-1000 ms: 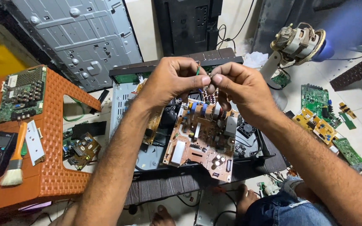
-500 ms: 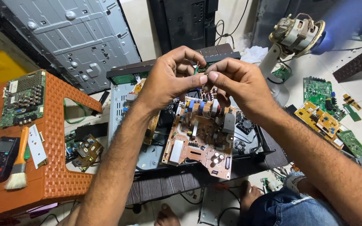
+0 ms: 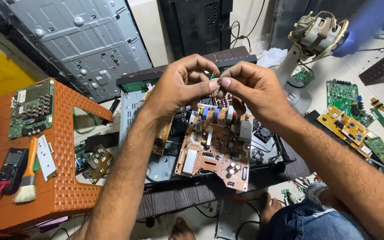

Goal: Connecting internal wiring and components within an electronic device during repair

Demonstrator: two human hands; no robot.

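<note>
My left hand (image 3: 182,84) and my right hand (image 3: 249,87) meet fingertip to fingertip above an opened electronic device (image 3: 165,164). Between thumbs and forefingers they pinch a tiny green component (image 3: 212,76); its shape is too small to make out. Directly below the hands a tan circuit board (image 3: 214,149) with capacitors, coils and a grey heat sink lies tilted across the device's metal chassis. A smaller tan board (image 3: 162,133) stands on edge under my left forearm.
An orange plastic stool (image 3: 63,178) at left carries a green circuit board (image 3: 31,109), a multimeter (image 3: 9,171), a brush (image 3: 27,175) and a white strip. A grey metal back panel (image 3: 81,44) leans behind. A fan motor (image 3: 318,33) and loose boards (image 3: 350,113) lie right.
Both hands have stayed pinched together over the board, shifting only slightly. The camera view has tilted a little, so the scene sits lower and to the right in frame.
</note>
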